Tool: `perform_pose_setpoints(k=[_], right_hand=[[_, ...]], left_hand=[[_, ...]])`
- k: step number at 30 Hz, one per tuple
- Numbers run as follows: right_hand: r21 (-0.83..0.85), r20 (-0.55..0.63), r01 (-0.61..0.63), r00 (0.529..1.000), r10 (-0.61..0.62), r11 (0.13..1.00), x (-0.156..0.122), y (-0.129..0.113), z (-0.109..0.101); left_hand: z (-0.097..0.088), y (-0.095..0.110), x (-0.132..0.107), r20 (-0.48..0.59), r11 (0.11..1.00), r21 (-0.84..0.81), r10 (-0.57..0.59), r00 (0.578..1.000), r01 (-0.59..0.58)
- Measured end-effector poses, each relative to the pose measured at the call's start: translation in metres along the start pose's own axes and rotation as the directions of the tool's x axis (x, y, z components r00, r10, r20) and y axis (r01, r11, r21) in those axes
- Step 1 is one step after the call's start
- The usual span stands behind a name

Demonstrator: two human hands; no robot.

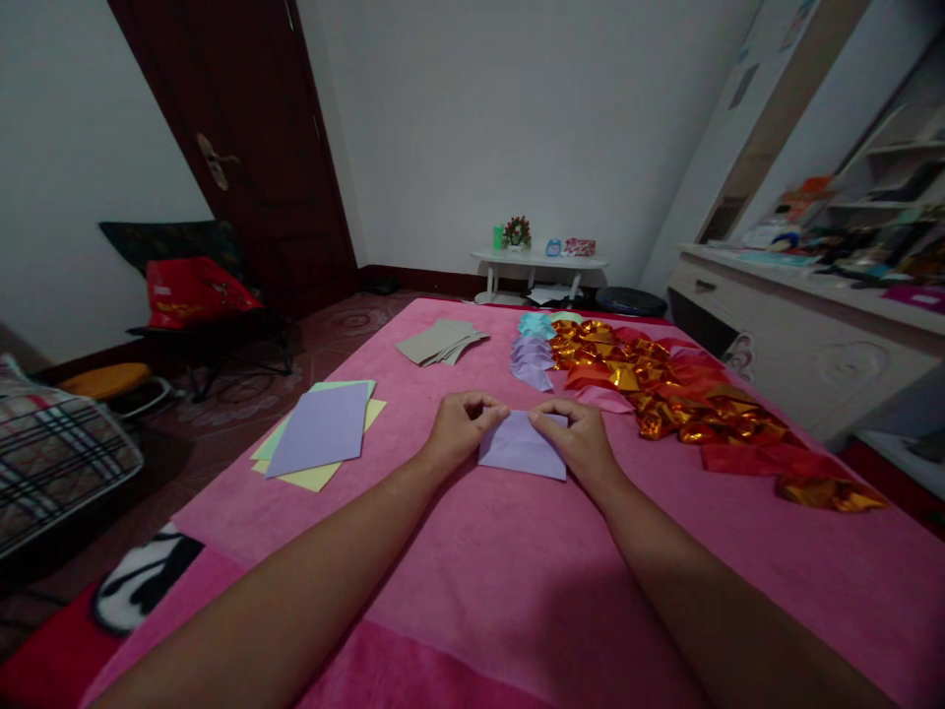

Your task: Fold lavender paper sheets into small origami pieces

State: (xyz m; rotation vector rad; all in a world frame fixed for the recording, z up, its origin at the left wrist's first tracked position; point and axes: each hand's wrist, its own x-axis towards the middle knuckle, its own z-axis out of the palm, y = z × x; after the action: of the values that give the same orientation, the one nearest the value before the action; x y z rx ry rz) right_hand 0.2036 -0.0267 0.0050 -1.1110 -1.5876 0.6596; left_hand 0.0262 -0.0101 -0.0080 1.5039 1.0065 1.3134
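Note:
A folded sheet of lilac paper (523,451) is held just over the pink cloth, its long edge toward me. My left hand (467,425) pinches its upper left corner between thumb and fingers. At the upper right, my right hand (580,438) grips the same paper, thumb on top. To the left lies a stack of coloured sheets (321,428), lilac on top with green and yellow edges showing. Beyond my hands are folded lilac paper pieces (532,360) and folded light-blue paper pieces (535,325).
Shiny gold and red folded papers (664,379) spread across the right side of the pink-covered surface (443,571). A pile of grey-beige sheets (441,342) lies at the back left. Farther off stand a white side table (538,261), a chair with a red bag (196,290) and a drawer cabinet (797,320).

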Motion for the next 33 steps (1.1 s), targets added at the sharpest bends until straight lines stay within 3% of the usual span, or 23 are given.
perform_pose_setpoints(k=[7, 11, 15, 26, 29, 31, 33], right_hand=[[-0.067, 0.145, 0.058, 0.988, -0.048, 0.996, -0.004, 0.001, 0.009], [-0.058, 0.162, 0.006, 0.987, 0.004, 0.998, -0.001, 0.003, 0.003], [-0.018, 0.14, -0.042, 0.989, 0.044, 0.999, 0.004, 0.007, -0.006], [0.067, 0.136, -0.102, 0.986, 0.092, 0.993, 0.007, 0.015, -0.01], [0.065, 0.037, -0.086, 0.996, 0.083, 0.994, 0.009, 0.016, -0.015], [0.022, -0.102, -0.058, 0.993, 0.06, 0.998, 0.009, 0.017, -0.018], [-0.079, -0.242, -0.029, 0.97, 0.009, 0.996, 0.008, 0.016, -0.018]], left_hand=[[0.006, 0.002, -0.005, 0.112, 0.989, 0.134, 0.051, 0.992, -0.066], [0.004, 0.004, -0.004, 0.01, 0.979, 0.201, 0.035, 0.999, -0.036], [-0.003, 0.0, 0.001, -0.083, 0.986, 0.167, -0.004, 0.997, 0.018], [-0.011, -0.012, 0.01, -0.162, 0.984, 0.113, -0.118, 0.98, 0.137], [-0.014, -0.01, 0.013, -0.273, 0.991, 0.083, -0.075, 0.959, 0.101], [-0.014, -0.008, 0.013, -0.364, 0.995, 0.076, -0.025, 0.931, 0.057], [-0.012, -0.005, 0.011, -0.379, 0.997, 0.083, 0.029, 0.925, 0.002]])
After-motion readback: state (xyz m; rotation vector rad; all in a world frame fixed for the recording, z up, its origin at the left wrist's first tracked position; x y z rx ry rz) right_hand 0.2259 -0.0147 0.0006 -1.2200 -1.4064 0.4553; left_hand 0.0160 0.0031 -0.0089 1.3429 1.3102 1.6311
